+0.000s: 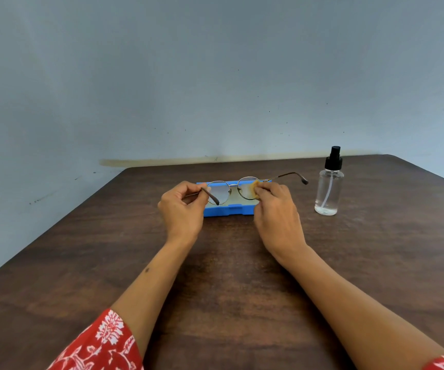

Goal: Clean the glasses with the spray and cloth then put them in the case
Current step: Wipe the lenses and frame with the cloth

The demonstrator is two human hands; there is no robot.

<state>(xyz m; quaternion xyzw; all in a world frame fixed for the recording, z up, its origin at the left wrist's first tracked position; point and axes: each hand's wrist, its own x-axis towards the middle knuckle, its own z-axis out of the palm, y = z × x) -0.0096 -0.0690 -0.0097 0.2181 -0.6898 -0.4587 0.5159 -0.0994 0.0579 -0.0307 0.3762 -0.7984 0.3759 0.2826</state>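
Fingers (189, 189) of the left hand (182, 209) pinched the near temple arm of the glasses (231, 189), holding the frame raised over the open blue case (229, 210) at the middle of the table (55, 263). The right hand (277, 212) gripped a small yellow cloth (255, 189) and pressed it against the right-hand lens, with fingertips curled around the fabric. The far temple arm projected freely to the right, toward the spray bottle (329, 188), which stood upright and apart from both hands.

Handling assessment: the glasses appeared light, with a thin metal frame likely to flex or bend under twisting load. The lenses were judged fragile and prone to smearing under bare skin. Holding was best taken at the temple arm near the hinge or at the rim edge, never on the lens face. The cloth was soft and conformed to the lens curve. The case looked rigid and shallow; the temple arms would likely need folding before placement. The bottle seemed smooth, light and easily toppled.
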